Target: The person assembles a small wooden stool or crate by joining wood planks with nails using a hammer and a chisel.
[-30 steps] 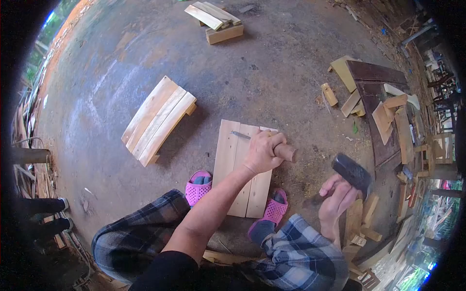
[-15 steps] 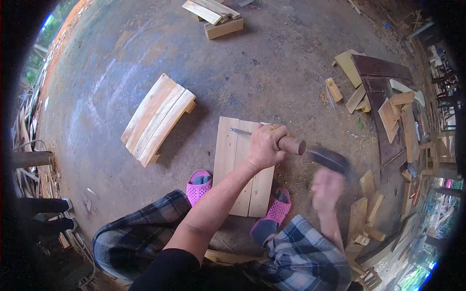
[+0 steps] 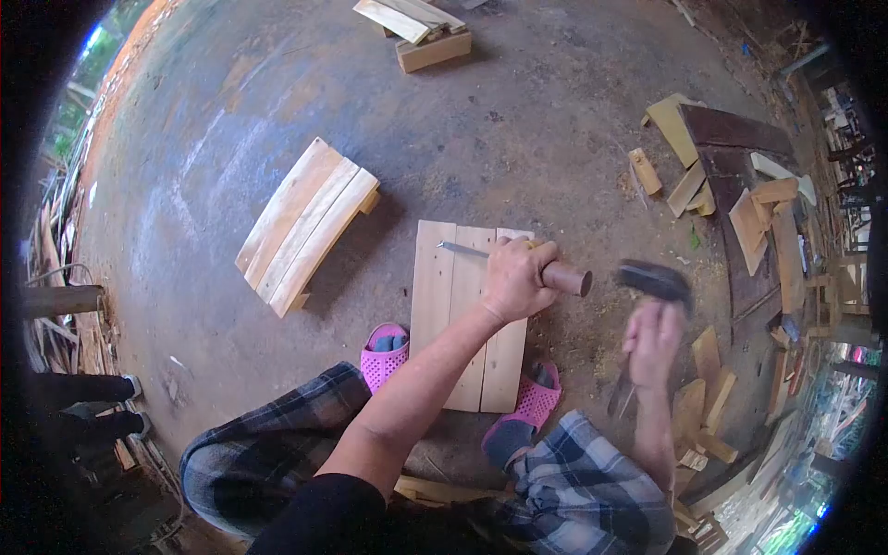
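My left hand [image 3: 520, 279] is wrapped round a tool with a thick wooden handle [image 3: 567, 278]. Its metal shaft [image 3: 464, 250] points left, and the tip is at the upper left of a plank panel [image 3: 430, 305] lying between my pink shoes [image 3: 385, 361]. To the right, my right hand [image 3: 655, 340] is closed on a hammer with a dark head [image 3: 653, 277]. The hammer head is raised a short gap to the right of the handle's end, slightly blurred.
A slatted wooden piece [image 3: 308, 225] stands on the floor at left, with stacked wood [image 3: 435, 52] at the top. Wood scraps [image 3: 747, 231] and a dark panel [image 3: 735, 134] lie at right. Another person's legs [image 3: 88, 393] show at lower left.
The hammer and my right hand have moved right and slightly up, away from the handle. My left hand keeps hold of the tool, its tip in much the same place on the panel.
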Demonstrator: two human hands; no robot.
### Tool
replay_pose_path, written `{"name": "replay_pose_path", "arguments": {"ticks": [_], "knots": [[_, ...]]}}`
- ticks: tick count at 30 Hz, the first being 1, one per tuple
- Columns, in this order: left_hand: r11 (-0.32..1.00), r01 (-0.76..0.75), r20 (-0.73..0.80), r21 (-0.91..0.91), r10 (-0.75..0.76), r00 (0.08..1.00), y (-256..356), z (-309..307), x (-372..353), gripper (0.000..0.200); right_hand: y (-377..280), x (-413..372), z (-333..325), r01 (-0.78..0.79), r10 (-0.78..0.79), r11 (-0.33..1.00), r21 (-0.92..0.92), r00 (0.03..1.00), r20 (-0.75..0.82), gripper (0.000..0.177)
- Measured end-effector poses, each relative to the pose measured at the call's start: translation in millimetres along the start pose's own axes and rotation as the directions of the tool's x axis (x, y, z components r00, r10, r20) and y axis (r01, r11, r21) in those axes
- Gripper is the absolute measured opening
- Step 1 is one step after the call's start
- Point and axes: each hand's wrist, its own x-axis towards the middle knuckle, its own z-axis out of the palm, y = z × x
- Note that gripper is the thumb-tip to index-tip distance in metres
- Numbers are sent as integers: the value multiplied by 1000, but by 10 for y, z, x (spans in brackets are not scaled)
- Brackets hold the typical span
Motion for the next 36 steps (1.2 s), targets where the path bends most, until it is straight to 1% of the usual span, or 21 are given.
{"name": "replay_pose_path", "arguments": {"ticks": [1,2,5,7,9,11,13,14,17,19,22,23,24,25,27,28,30,33,34,35,36], "knots": [[1000,6,8,-1,-6,1000,-8,2,-20,22,-51,2,-58,117,-108,989,89,989,-97,30],[1000,7,19,2,-7,1000,-8,7,-10,23,-170,-2,-77,72,-23,960,270,983,-182,33],[1000,9,41,-5,-9,999,37,-12,9,24,-14,-50,-45,158,-104,904,397,983,-154,32],[1000,12,42,-8,-12,999,43,-27,10,24,106,-28,28,216,-217,976,-30,976,-5,31],[997,5,115,78,-14,993,10,-44,-10,25,107,6,115,-133,154,981,-144,977,149,31],[996,24,96,87,-32,995,-13,-48,-6,24,151,-14,32,-105,128,977,-185,985,116,31],[996,35,77,85,-42,996,-17,-30,2,23,-34,-34,-56,47,-31,985,164,994,-100,30],[997,35,77,69,-41,996,-15,-18,12,23,17,-35,-24,45,-28,986,162,994,-103,30],[998,40,64,41,-43,997,-15,8,35,23,369,-44,237,130,-143,967,-221,989,-43,28],[998,49,43,34,-50,998,-10,23,54,23,377,-18,224,166,-183,925,-343,983,-15,28],[991,65,83,120,-75,994,-67,-18,14,23,205,16,25,-242,238,965,-97,970,-44,34],[991,75,83,110,-85,993,-67,-29,26,22,121,-11,4,-251,249,963,-95,968,-39,34],[992,80,76,97,-88,993,-62,-33,53,21,36,-5,-12,-122,138,977,175,987,-85,36],[992,79,78,95,-86,993,-61,-24,55,21,-10,-11,-10,31,42,906,422,986,-163,37],[996,59,69,65,-63,996,-59,-14,58,22,179,-39,135,96,-9,914,394,976,-217,37],[997,53,66,62,-57,996,-86,11,48,22,285,32,279,72,-68,997,40,993,-92,38],[989,38,97,144,-52,994,-153,23,24,23,188,100,311,-289,310,941,-175,944,113,41],[984,59,91,170,-75,993,-169,35,-11,24,447,78,247,-111,134,946,-304,990,53,37],[978,68,127,200,-95,987,-185,57,-5,26,524,94,244,-70,87,961,-267,995,53,36],[978,70,124,197,-95,988,-186,86,-5,26,566,77,220,-68,86,960,-270,995,55,36],[974,61,154,216,-96,983,-187,118,-2,27,368,70,233,-203,218,953,-224,975,47,35]]}}
